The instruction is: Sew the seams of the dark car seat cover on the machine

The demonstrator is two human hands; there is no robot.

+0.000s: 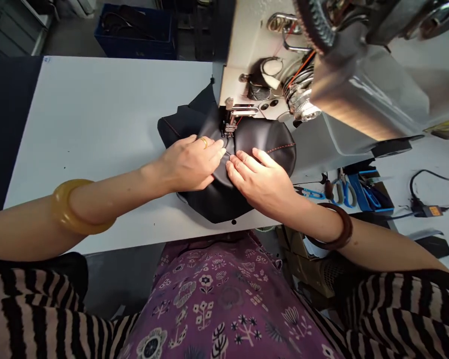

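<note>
A black leather piece (220, 194) with orange-red stitched seams lies on the white sewing table under the presser foot (230, 127) of a sewing machine. My left hand (190, 162), wearing a gold ring, is closed on the leather left of the foot, its fingers bent together. My right hand (260, 179) rests on the leather just right of and below the foot. Its fingers are stretched out, pressing flat against the surface. The fingertips of both hands nearly meet in front of the needle area. Orange-red thread (301, 70) runs down the machine head.
The sewing machine (359, 89) fills the upper right. Blue-handled scissors (344, 192) and a blue tray (372, 192) with tools lie to the right, near a black cable (415, 194). A dark blue bin (134, 37) stands beyond the white table (97, 114).
</note>
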